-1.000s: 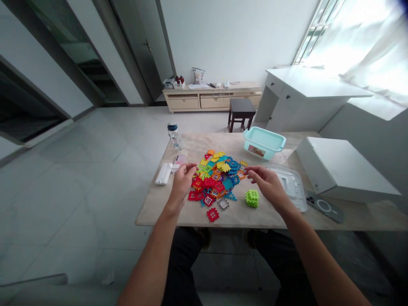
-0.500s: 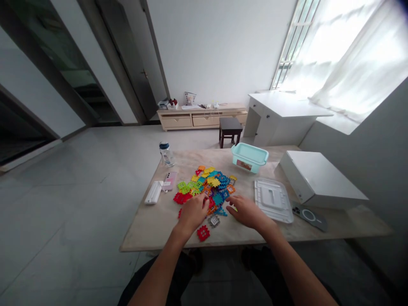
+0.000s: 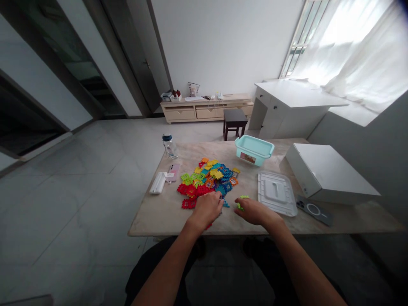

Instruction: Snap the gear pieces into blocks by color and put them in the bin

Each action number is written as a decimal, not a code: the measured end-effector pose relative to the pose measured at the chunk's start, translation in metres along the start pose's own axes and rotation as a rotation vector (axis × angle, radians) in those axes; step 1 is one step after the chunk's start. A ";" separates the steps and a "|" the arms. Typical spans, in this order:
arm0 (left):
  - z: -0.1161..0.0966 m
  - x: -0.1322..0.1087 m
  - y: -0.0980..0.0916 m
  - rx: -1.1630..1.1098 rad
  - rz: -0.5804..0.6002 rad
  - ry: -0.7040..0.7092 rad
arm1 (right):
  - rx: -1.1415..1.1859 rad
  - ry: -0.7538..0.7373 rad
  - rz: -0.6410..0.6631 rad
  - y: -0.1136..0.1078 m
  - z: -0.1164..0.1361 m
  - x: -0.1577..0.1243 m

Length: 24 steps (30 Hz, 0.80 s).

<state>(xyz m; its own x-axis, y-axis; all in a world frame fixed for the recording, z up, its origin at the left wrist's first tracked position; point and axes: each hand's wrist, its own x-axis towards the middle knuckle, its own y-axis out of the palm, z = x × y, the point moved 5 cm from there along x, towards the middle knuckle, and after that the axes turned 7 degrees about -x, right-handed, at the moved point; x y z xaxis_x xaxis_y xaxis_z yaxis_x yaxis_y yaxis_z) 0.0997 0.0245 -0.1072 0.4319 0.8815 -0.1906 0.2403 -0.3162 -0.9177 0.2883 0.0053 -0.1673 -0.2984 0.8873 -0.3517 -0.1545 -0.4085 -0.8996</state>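
A heap of colourful notched plastic building pieces (image 3: 216,174) lies on the table, in red, blue, yellow, orange and lime green. My left hand (image 3: 208,206) is at the near edge of the heap, fingers curled down; whatever they hold is hidden under the hand. Just left of it lie red building pieces (image 3: 188,203). My right hand (image 3: 251,210) is to the right of the heap, its fingers closed about a lime-green building piece (image 3: 244,197) low over the table. Most of that piece is covered by the hand.
A mint-green basket (image 3: 255,146) stands behind, with a translucent lid (image 3: 276,193) nearer me. Right of the lid are a white box (image 3: 331,170) and a grey phone (image 3: 315,210). At left are a water bottle (image 3: 170,146), a pink phone (image 3: 173,172) and a white case (image 3: 158,183).
My left hand has moved right and closed over the heap's near edge, covering the grey piece there. My right hand has shifted slightly right, with the lime-green piece now showing at its fingers.
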 end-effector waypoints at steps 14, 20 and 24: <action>0.008 -0.008 0.024 -0.050 0.221 0.218 | -0.067 -0.021 0.061 0.000 0.011 0.001; 0.012 -0.009 0.017 -0.003 0.199 0.198 | -0.084 -0.065 0.056 0.001 0.019 0.002; 0.012 -0.012 0.016 0.021 0.216 0.200 | -0.077 -0.043 0.066 0.007 0.013 0.004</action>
<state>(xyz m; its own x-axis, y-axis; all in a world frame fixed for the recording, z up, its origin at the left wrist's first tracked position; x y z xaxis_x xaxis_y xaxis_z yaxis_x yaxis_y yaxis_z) 0.0882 0.0135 -0.1238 0.6341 0.7075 -0.3120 0.1073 -0.4800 -0.8707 0.2739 0.0034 -0.1721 -0.3462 0.8481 -0.4010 -0.0606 -0.4468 -0.8926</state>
